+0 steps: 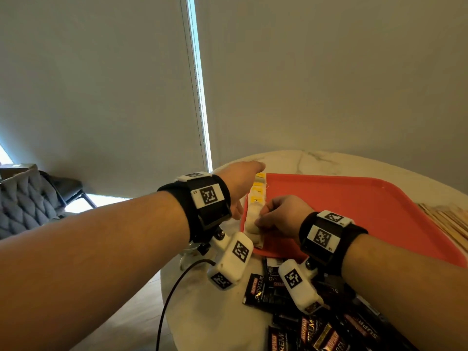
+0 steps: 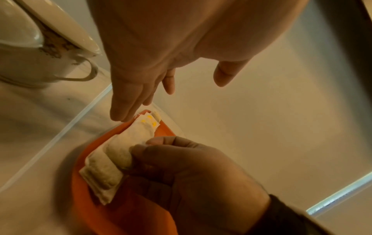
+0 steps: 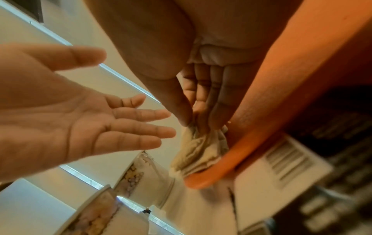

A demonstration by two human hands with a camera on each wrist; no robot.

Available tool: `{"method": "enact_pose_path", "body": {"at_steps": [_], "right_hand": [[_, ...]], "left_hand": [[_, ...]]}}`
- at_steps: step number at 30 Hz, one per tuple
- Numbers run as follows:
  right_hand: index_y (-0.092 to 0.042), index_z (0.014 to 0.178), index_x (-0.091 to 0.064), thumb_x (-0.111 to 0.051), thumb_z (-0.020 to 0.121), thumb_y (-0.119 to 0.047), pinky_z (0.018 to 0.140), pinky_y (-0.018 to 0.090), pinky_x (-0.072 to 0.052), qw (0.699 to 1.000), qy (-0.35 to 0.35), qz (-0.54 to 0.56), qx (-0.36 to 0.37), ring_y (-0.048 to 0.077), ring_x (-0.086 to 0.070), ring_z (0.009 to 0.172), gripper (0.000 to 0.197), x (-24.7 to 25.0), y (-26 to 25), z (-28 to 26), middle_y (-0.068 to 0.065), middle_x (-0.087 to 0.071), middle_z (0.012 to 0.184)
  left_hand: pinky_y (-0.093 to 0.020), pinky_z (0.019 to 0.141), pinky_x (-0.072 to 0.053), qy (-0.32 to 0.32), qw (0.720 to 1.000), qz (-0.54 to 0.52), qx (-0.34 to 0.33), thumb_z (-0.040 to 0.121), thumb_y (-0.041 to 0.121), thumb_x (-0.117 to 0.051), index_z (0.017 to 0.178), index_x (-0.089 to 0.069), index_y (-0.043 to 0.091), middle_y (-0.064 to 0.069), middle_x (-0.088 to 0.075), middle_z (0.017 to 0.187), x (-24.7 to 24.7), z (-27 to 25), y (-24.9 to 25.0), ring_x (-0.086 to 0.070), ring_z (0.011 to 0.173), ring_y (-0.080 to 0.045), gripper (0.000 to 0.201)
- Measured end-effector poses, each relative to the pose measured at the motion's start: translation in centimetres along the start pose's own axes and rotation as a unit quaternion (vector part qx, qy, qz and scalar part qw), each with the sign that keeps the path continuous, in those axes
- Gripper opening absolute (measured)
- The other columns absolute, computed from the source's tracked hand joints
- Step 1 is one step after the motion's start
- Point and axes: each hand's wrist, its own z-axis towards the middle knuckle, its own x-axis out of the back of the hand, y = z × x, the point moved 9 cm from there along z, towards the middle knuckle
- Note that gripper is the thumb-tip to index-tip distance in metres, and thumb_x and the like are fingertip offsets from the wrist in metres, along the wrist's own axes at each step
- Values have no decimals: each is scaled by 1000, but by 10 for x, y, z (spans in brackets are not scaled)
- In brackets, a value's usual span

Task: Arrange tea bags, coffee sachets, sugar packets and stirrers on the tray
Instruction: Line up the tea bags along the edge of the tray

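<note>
My tray (image 1: pixel 354 198) red-orange, plain. Tea bags (image 1: pixel 253 219) on it off-white, their tags (image 1: pixel 259 188) yellow. Coffee sachets (image 1: pixel 255 290) black with red and white letters, some gold. Table (image 1: pixel 316 160) white marble with grey veins. My wrist bands (image 1: pixel 212 198) black, with white plates of black square code pattern. Cup (image 2: pixel 30 55) white with brown speckled band. Stirrers (image 1: pixel 450 221) pale wood colour.

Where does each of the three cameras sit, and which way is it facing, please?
Head: on the head, looking forward and down at the red tray; both forearms show.
Left wrist: under the left hand, looking along its open fingers.
Right wrist: under the right hand, looking along fingers pinching tea bags.
Shared: both wrist views show the tray, tea bags and opposite hand.
</note>
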Motion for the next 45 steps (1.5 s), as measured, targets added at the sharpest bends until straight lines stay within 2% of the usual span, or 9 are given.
{"method": "enact_pose_path", "body": {"at_steps": [11, 16, 21, 23, 29, 33, 36, 42, 45], "right_hand": [[-17, 90, -81, -79, 87, -20, 88, 38, -60, 999, -16, -37, -16, 19, -75, 87, 5, 4, 6, 0, 1, -79, 86], [-5, 99, -72, -70, 93, -10, 77, 42, -57, 993, 30, 110, -15, 30, -66, 78, 8, 13, 11, 3, 18, -72, 90], [-19, 95, -70, -66, 96, -32, 103, 52, -51, 971, 79, 220, -51, 37, -66, 111, 14, 20, 15, -4, 19, -69, 116], [-13, 111, -66, -61, 99, -33, 103, 53, -52, 964, 57, 255, -50, 43, -60, 122, 24, 13, 12, -7, 26, -61, 132], [-17, 99, -63, -56, 104, -32, 78, 35, -56, 933, 10, 350, -84, 21, -70, 96, 17, -8, 19, -8, 5, -72, 100], [-16, 100, -64, -53, 105, -30, 71, 33, -54, 929, 0, 360, -86, 18, -71, 90, 18, -9, 21, -11, 4, -74, 94], [-16, 96, -62, -54, 105, -31, 66, 32, -55, 930, 4, 356, -90, 17, -71, 85, 19, -5, 25, -10, 4, -74, 92], [-10, 125, -59, -53, 104, -42, 79, 33, -52, 937, 28, 337, -84, 20, -65, 105, 39, 4, 19, -2, 8, -67, 116], [-6, 145, -48, -54, 101, -50, 96, 40, -46, 935, 55, 341, -85, 29, -52, 132, 62, 18, 13, 15, 14, -53, 146]], "left_hand": [[-68, 111, -36, -18, 998, 42, 41, 102, 61, -52, 166, -21, 18, -30, -31, 163, -9, 24, -16, -41, 136, -64, 84], [-62, 99, -43, -3, 998, 51, 21, 104, 61, -48, 166, -22, 20, -23, -31, 166, -7, 29, -14, -43, 137, -60, 78], [-60, 98, -46, 22, 999, 31, 0, 100, 68, -46, 163, -28, 16, -24, -39, 159, -4, 44, -5, -56, 112, -51, 84], [-61, 103, -45, 21, 1000, 22, 2, 99, 70, -46, 164, -26, 16, -25, -39, 159, -5, 50, -4, -51, 128, -55, 86], [-62, 108, -40, 18, 1000, 17, 2, 101, 66, -47, 164, -24, 18, -23, -42, 157, -9, 57, -7, -52, 128, -49, 82], [-46, 80, -49, 35, 999, 21, -12, 103, 63, -47, 161, -30, 17, -12, -56, 104, -6, 56, -6, -58, 86, -34, 76], [-50, 87, -45, 45, 998, 29, -16, 104, 62, -47, 160, -32, 15, -7, -46, 86, -5, 56, -5, -54, 81, -31, 74], [-61, 105, -43, 27, 999, 21, -3, 103, 63, -46, 164, -24, 20, -23, -44, 155, -7, 65, -1, -52, 133, -50, 79], [-63, 107, -41, 36, 999, 6, -6, 104, 62, -44, 164, -24, 18, -24, -36, 162, -3, 75, 10, -46, 137, -54, 77]]}}
